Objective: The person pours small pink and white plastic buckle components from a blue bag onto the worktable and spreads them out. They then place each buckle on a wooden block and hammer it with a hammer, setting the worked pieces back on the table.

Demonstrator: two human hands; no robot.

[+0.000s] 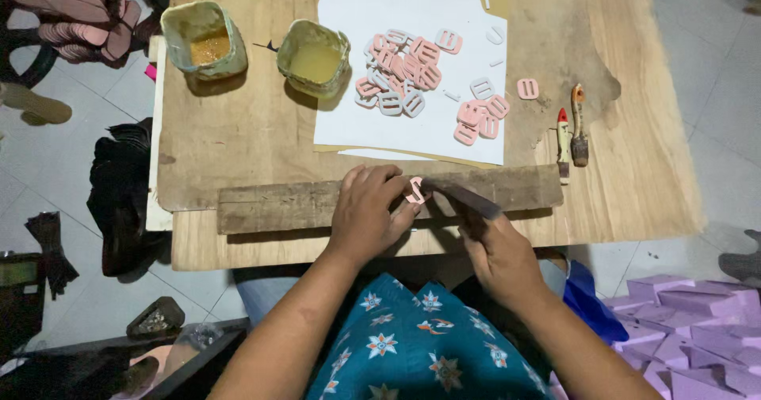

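Broadly, a wooden worktable (238, 130) fills the upper part of the head view, standing on a pale tiled floor (697, 67); across the table's near edge lies a long, rough wooden plank (277, 204), and both hands work on top of it; beyond the plank a white sheet of paper (380, 134) is spread flat, carrying a loose heap of pink and white buckles (404, 67), with one more pink buckle (527, 88) lying just off the sheet on the bare wood; to the left of the sheet stand two grimy square tubs, the left tub (204, 39) holding an orange-brown paste and the right tub (314, 57) a paler yellow liquid; at the right of the table two small brushes (572, 130) lie side by side; off the table's lower right, purple blocks (697, 321) are piled on the floor; the left hand (366, 214) presses down on the plank, its fingertips pinching a single pink buckle (415, 191) against the wood; the right hand (495, 245) is closed around a dark flat tool (468, 198), whose far end touches that buckle; so the pink buckle sits on the plank's top, between the two hands, near the table's front middle.
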